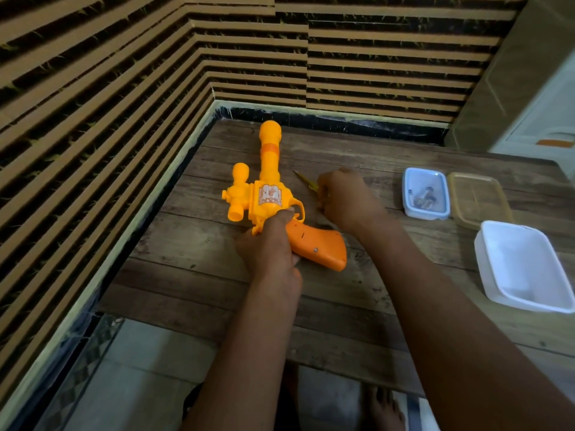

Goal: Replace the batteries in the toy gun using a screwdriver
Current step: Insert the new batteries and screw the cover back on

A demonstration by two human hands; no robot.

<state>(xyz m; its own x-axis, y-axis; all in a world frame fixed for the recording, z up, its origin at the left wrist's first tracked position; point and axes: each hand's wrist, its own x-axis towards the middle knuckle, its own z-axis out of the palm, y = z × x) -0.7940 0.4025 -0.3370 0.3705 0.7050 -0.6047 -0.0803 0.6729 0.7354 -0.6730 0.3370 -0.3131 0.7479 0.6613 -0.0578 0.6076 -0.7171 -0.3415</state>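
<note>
An orange toy gun (269,194) lies flat on the wooden table (193,275), barrel pointing away from me, its darker orange grip (320,247) toward me with a small screw showing on it. My left hand (270,247) grips the gun where the grip meets the body. To the right of the trigger guard, my right hand (348,200) is curled round a yellow-handled screwdriver (306,181), whose yellowish end sticks out to the upper left of my fist. The rest of the tool is hidden in my hand.
A small blue-rimmed container (426,213) holding batteries stands at the right, with a tan lid (479,197) beside it. A larger white tub (522,265) sits nearer the right edge. Striped walls close the table's left and far sides. A white cabinet (544,119) stands at the far right.
</note>
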